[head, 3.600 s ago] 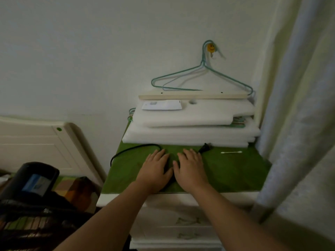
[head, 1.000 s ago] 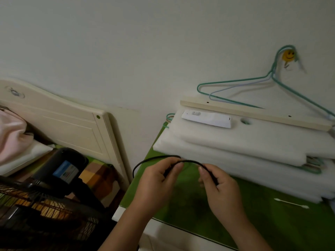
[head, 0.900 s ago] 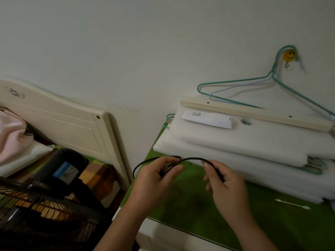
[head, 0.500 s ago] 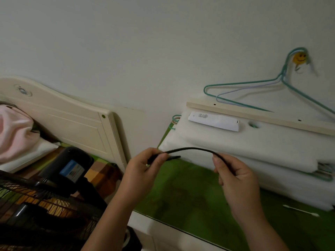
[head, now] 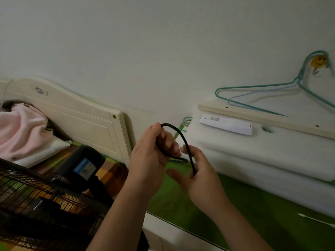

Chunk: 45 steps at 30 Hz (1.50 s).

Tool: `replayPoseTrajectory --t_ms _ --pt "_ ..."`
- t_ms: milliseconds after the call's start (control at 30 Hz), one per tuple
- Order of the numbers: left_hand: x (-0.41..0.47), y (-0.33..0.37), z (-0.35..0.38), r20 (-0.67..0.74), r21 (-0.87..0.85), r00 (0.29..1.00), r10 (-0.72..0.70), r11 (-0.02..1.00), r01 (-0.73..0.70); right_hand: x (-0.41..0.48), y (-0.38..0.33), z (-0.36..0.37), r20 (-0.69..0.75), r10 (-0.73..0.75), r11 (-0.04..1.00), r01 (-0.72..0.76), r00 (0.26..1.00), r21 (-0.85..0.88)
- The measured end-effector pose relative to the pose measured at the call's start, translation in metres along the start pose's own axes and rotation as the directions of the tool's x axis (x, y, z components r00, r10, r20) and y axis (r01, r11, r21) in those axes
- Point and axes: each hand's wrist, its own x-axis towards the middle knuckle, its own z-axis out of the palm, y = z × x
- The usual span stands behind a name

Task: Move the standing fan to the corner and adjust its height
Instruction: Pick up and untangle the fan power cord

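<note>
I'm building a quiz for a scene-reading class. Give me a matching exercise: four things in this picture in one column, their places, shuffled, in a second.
Things
1. black cord
2. fan
3. wire hanger
4. cotton swab

Places
A. hangs from the smiley hook
B. lies on the green cloth
C. held by the left hand and the right hand
D. lower left, near the headboard

Pairs: 1-C, 2-D, 3-A, 4-B
</note>
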Motion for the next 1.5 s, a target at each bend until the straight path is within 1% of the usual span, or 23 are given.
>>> replayPoseTrajectory --t_ms 67,133,233,333,400,467,500,567,633,667,733,800,867,933,1000,1067,1133,1233,1267,1333,1400,1467,1500 --pt "0.0 0.003 0.005 0.023 -0.052 1.0 0.0 0.999 0.001 0.003 -0.003 0.008 0.021 -0.06 0.996 0.059 0.998 0.066" --pt "0.0 0.004 0.009 0.039 -0.07 0.999 0.006 0.998 -0.003 0.006 -0.004 0.013 0.007 -0.108 0.986 0.106 0.994 0.129" --pt "0.002 0.004 0.01 0.045 -0.08 0.999 0.0 0.997 0.004 0.006 -0.003 0.015 -0.015 -0.121 0.982 0.122 0.993 0.142" --pt "0.005 -0.002 0.007 0.01 -0.014 1.0 0.021 1.0 -0.021 0.006 -0.002 0.011 -0.04 -0.073 0.984 0.079 0.996 0.162" --pt "0.005 -0.009 0.005 -0.018 0.035 0.999 0.026 0.999 -0.026 0.008 -0.004 0.005 -0.095 -0.006 0.965 0.03 0.995 0.26" --pt "0.003 -0.018 0.002 -0.084 0.067 0.996 -0.005 0.998 0.011 0.011 -0.006 -0.004 -0.148 0.081 0.932 -0.022 0.986 0.362" --pt "0.001 -0.024 -0.001 -0.138 0.068 0.99 -0.041 0.996 0.051 0.013 -0.008 -0.009 -0.162 0.118 0.907 -0.04 0.98 0.42" --pt "-0.002 -0.036 -0.005 -0.241 0.018 0.957 -0.162 0.985 0.171 0.016 -0.011 -0.019 -0.175 0.171 0.841 -0.051 0.97 0.538" --pt "-0.007 -0.049 -0.008 -0.305 -0.024 0.893 -0.332 0.94 0.341 0.02 -0.015 -0.028 -0.191 0.21 0.776 -0.044 0.959 0.63" --pt "-0.009 -0.054 -0.009 -0.314 -0.022 0.853 -0.416 0.902 0.431 0.023 -0.016 -0.031 -0.192 0.235 0.737 -0.046 0.953 0.675" --pt "-0.012 -0.063 -0.01 -0.273 0.004 0.788 -0.552 0.819 0.574 0.026 -0.018 -0.036 -0.166 0.29 0.641 -0.063 0.943 0.765" --pt "-0.011 -0.068 -0.009 -0.209 -0.016 0.767 -0.607 0.786 0.618 0.026 -0.02 -0.038 -0.114 0.323 0.544 -0.086 0.939 0.834" --pt "-0.005 -0.069 -0.008 -0.203 -0.144 0.79 -0.579 0.816 0.56 0.023 -0.022 -0.039 -0.077 0.321 0.513 -0.105 0.944 0.852" --pt "0.003 -0.064 -0.011 -0.258 -0.316 0.8 -0.541 0.83 0.46 0.02 -0.021 -0.04 -0.071 0.304 0.535 -0.109 0.95 0.838" --pt "0.01 -0.059 -0.02 -0.293 -0.46 0.795 -0.531 0.807 0.37 0.017 -0.018 -0.045 -0.099 0.313 0.559 -0.099 0.945 0.823" --pt "0.016 -0.052 -0.031 -0.334 -0.537 0.794 -0.508 0.795 0.283 0.016 -0.013 -0.052 -0.144 0.355 0.561 -0.087 0.923 0.823" --pt "0.019 -0.047 -0.043 -0.375 -0.548 0.796 -0.475 0.806 0.222 0.017 -0.006 -0.061 -0.19 0.418 0.55 -0.081 0.889 0.831" --pt "0.021 -0.04 -0.052 -0.391 -0.525 0.814 -0.429 0.831 0.186 0.019 0.003 -0.072 -0.254 0.466 0.562 -0.063 0.847 0.824" --pt "0.022 -0.039 -0.053 -0.394 -0.507 0.817 -0.422 0.841 0.19 0.019 0.005 -0.074 -0.275 0.459 0.591 -0.06 0.845 0.804" --pt "0.022 -0.038 -0.054 -0.395 -0.436 0.82 -0.413 0.871 0.228 0.019 0.007 -0.076 -0.304 0.401 0.711 -0.084 0.864 0.698" --pt "0.021 -0.036 -0.052 -0.376 -0.286 0.835 -0.401 0.908 0.307 0.019 0.004 -0.071 -0.239 0.303 0.851 -0.15 0.922 0.503" --pt "0.019 -0.034 -0.048 -0.336 -0.143 0.858 -0.387 0.922 0.36 0.018 -0.001 -0.059 -0.109 0.223 0.923 -0.174 0.969 0.343" --pt "0.018 -0.033 -0.046 -0.322 -0.104 0.869 -0.376 0.926 0.363 0.017 -0.003 -0.051 -0.065 0.195 0.938 -0.166 0.979 0.304"
